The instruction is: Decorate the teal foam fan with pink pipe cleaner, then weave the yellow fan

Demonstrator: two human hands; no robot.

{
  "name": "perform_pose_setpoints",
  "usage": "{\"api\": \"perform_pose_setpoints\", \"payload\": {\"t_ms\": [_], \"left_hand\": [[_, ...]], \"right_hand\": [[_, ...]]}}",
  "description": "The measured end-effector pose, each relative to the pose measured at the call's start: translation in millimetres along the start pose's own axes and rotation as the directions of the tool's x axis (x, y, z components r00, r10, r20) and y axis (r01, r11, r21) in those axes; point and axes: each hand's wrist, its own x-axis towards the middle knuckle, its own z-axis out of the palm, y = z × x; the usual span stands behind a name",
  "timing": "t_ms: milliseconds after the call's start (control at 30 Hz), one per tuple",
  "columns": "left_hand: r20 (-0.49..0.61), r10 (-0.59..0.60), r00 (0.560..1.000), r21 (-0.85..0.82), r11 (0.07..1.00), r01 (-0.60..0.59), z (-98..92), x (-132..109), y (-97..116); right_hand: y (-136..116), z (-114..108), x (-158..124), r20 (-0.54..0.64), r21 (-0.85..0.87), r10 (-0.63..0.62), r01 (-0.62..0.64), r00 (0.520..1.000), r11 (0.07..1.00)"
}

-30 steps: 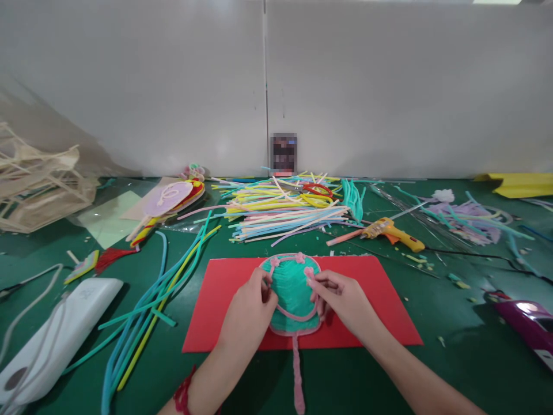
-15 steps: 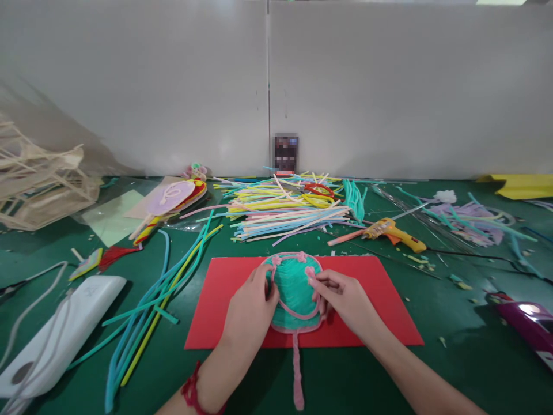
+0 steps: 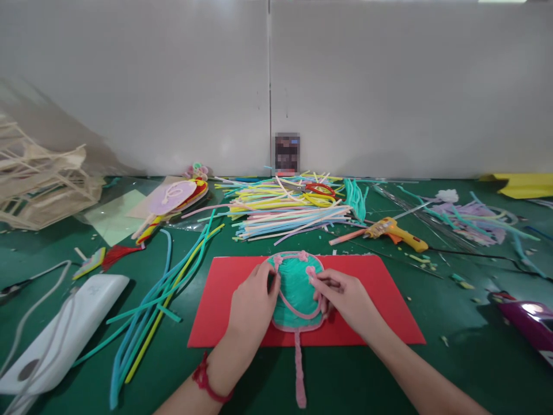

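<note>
Now, green fan [image 3: 296, 285] lies flat on red sheet [image 3: 371, 305], middle of green table [image 3: 466, 357]. Round fuzzy face, pink fuzzy rim, pink loop across it. Pink fuzzy handle [image 3: 299, 372] sticks off sheet toward person; round end points at wall. Left hand [image 3: 253, 305] pinches pink rim on left edge. Right hand [image 3: 345, 300] pinches pink loop near small pink knot on right. Pile of thin colored sticks [image 3: 280, 210] behind sheet. Yellow glue gun [image 3: 395, 231] back right.
</note>
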Motion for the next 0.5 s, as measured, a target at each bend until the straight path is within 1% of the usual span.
{"api": "perform_pose_setpoints", "payload": {"t_ms": [100,200,267,367,433,500], "left_hand": [[-0.016,0.01,1.0,-0.008,1.0,-0.01,1.2,3.8,-1.0],[0.005,0.014,1.0,-0.033,0.999,-0.014,-0.2,3.9,-2.3],[0.027,0.009,1.0,-0.031,0.999,-0.008,-1.7,3.3,-2.4],[0.039,0.017,0.999,-0.012,1.0,-0.017,-3.4,3.1,-1.2],[0.051,0.019,0.999,0.001,1.0,-0.019,-3.7,3.4,-0.1],[0.063,0.021,0.998,0.008,1.0,-0.021,-3.6,3.7,0.5]], "right_hand": [[-0.4,0.1,0.8,0.001,-0.016,0.012,-0.012,1.0,1.0],[-0.1,-2.4,4.0,-0.005,0.001,0.034,-0.034,0.999,0.999],[-0.2,-5.4,7.3,-0.037,0.036,0.057,-0.056,0.998,0.998],[-2.5,-11.6,13.3,-0.116,0.063,0.08,-0.073,0.99,0.995],[-6.1,-15.7,18.1,-0.147,0.038,0.066,-0.062,0.987,0.997],[-11.2,-18.1,23.2,-0.138,-0.026,0.026,-0.03,0.99,0.999]]}}
